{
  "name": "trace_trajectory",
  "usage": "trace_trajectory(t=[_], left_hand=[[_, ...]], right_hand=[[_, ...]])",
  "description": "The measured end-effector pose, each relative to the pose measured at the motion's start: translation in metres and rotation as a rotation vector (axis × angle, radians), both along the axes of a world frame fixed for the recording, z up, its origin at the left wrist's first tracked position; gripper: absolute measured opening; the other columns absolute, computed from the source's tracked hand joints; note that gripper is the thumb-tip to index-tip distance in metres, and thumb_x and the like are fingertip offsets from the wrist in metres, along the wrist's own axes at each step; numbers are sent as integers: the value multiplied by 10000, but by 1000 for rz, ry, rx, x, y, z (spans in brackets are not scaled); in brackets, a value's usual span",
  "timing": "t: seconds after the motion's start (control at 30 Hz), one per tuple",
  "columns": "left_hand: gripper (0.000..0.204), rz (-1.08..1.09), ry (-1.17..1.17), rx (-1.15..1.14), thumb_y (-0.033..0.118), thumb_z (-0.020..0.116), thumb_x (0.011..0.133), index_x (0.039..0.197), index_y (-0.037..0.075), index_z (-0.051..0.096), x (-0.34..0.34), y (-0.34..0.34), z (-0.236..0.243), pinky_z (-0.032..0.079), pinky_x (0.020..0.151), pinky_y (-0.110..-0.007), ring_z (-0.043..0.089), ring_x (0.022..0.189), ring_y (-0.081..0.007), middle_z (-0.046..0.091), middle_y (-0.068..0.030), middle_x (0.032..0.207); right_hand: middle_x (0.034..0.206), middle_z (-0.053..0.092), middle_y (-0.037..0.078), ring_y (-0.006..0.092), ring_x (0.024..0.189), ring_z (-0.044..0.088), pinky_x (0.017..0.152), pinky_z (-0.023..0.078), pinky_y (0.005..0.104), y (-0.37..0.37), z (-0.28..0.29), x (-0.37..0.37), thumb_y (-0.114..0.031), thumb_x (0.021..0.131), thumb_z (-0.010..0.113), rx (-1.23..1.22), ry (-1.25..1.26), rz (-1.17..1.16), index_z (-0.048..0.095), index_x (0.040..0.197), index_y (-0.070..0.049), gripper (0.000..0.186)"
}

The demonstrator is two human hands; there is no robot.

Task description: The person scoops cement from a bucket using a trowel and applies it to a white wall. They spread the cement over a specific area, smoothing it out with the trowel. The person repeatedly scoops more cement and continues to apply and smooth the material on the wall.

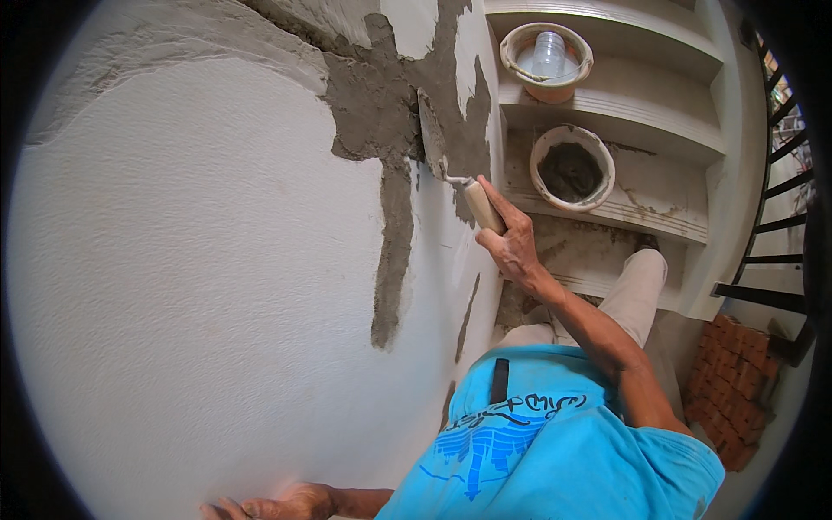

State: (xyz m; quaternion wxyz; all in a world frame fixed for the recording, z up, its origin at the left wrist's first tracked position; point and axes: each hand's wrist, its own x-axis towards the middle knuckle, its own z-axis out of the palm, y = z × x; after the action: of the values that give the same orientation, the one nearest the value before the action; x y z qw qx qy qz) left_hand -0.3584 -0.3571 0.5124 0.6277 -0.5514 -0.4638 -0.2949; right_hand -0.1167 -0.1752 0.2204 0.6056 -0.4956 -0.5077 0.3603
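Note:
My right hand [513, 245] is closed around the wooden handle of a pointing trowel [432, 134]. The trowel's metal blade lies edge-on against wet grey mortar [371, 108] spread over the white wall [217, 251]. From that patch a narrow grey strip runs down the wall, and more mortar reaches up toward the top. Low at the left, my left hand [286, 503] rests by the wall with its fingers stretched out and nothing seen in them. The lower picture edge cuts off part of it.
A bucket of grey mortar [572, 169] stands on a stair step to the right. One step higher sits another bucket [546, 62] with a clear plastic container in it. Black railing [784, 186] lines the far right. Stacked red bricks [731, 390] lie lower right.

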Motion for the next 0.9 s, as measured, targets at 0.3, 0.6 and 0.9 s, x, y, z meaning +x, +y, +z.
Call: trace_trajectory(t=[0.3,0.6,0.9], left_hand=[[401,-7,-11,4,337,496,1090,1189,4,697,-4,0,-3,342,1136,-699,587,1181,-390,604,-266,1234],[403,-4,-25,20,337,490,1093,1194,8,699,-2,1,-2,342,1142,-693,583,1195,-387,605,-263,1237],[411,-2,-34,16,357,510,1087,1190,10,705,-1,1,-3,351,1136,-687,580,1205,-385,603,-264,1248]], right_hand=[[1163,689,203,309,959,669,921,532,398,-26,-10,3,-10,709,638,51,-19,91,479,1555,-121,868],[1216,702,205,289,963,682,912,538,372,25,-10,18,-2,683,637,82,17,30,497,1544,-126,880],[1009,675,159,292,841,652,824,541,374,-1,-21,23,21,671,627,187,-133,81,510,1534,-135,885]])
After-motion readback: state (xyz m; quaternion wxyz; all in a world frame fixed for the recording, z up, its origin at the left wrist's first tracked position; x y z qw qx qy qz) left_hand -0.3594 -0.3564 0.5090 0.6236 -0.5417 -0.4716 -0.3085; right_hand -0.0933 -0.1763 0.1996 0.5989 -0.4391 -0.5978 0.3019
